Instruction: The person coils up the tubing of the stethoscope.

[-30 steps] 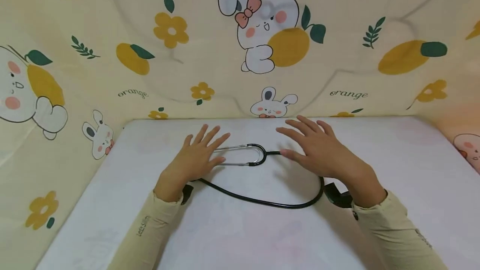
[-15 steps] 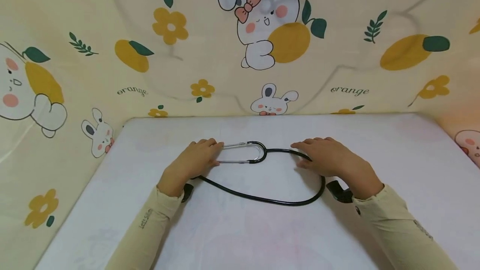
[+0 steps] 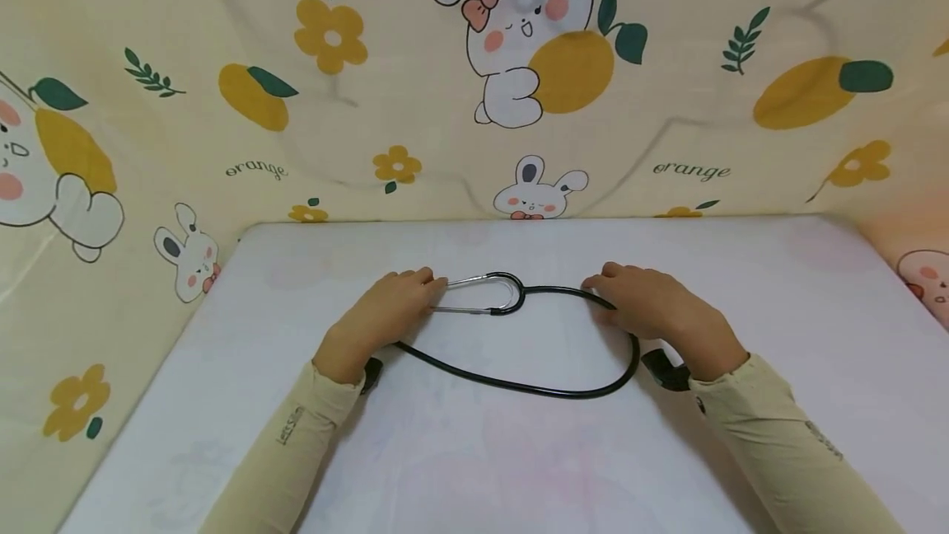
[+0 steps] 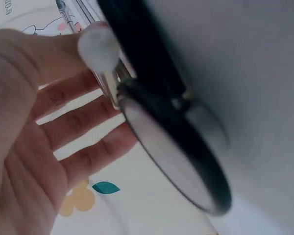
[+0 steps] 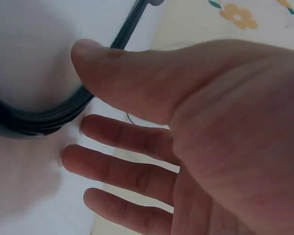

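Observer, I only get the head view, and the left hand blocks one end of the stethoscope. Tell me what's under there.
Observer: The left wrist view shows a round chest piece there, with a dark rim and a pale face.
Operator: Keep going. Name what shows beside the left thumb.
Observer: A whitish, rounded ear tip, in that same view.
Operator: Switch to the right hand and describe the fingers I can't make out.
Observer: The right wrist view shows three fingers reaching out below the thumb, with gaps between them; whether the hand grips the black tube I cannot tell.
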The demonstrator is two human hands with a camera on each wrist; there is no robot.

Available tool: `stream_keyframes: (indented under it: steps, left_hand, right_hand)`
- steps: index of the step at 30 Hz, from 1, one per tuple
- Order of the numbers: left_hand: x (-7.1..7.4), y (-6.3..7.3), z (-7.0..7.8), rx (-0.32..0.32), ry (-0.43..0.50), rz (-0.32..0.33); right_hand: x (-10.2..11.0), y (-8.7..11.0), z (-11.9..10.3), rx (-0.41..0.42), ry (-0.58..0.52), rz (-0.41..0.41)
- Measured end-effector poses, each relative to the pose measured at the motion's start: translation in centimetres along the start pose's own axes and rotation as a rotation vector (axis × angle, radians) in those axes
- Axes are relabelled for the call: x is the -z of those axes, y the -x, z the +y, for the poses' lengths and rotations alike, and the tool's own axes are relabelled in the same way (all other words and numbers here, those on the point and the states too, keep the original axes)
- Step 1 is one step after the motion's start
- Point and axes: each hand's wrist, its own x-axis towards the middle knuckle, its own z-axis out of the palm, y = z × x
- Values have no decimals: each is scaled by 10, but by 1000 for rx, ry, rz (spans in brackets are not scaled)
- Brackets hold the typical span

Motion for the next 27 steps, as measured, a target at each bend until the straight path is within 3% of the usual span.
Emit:
stream_keyframes:
  steps: [9,18,23,27]
  left_hand:
    - [0,-4,0,-49,11,39]
    - [5,-4,4,23,-22,70]
    - [7,-3,6,49,-83,151]
    - [12,-3,4,53,-64,253]
  right_hand:
    - [-6,-6,6,-24,2,12]
    - [-6,-4,7,-11,-2,23]
    - [-6,-3,8,-7,3,33]
    - [-7,-5,11,-42,-2,16]
